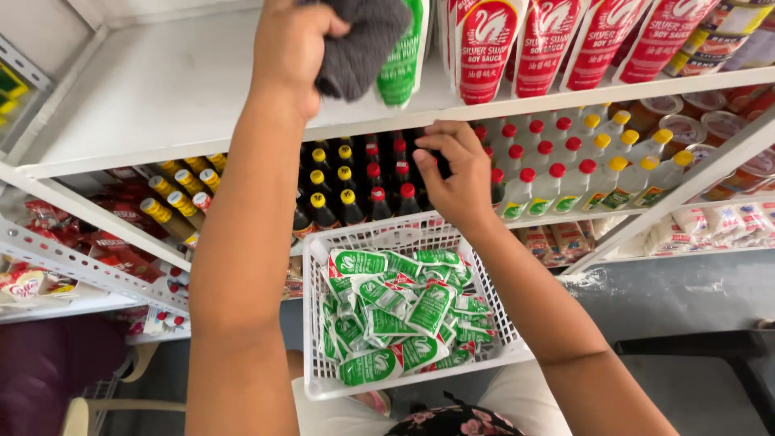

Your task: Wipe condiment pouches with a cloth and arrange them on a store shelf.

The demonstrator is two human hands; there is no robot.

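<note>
Grip: left hand (291,48) bunches a grey cloth (359,44) against the top shelf (161,89), beside a green-and-white pouch (401,56). Right hand (460,173) pinches among dark, red-capped bottles (386,190) one tier down; what its fingertips hold cannot be told. White basket (323,355) of green sachets (395,319) rests on the lap, unsupported by either hand — leaning further could tip it. Wiping may topple standing pouches. Left fingers hidden behind cloth; pouch tops cut off.

Single camera on my head, angled down and forward, close over my arms, facing the white shelf (161,97) head-on.
</note>
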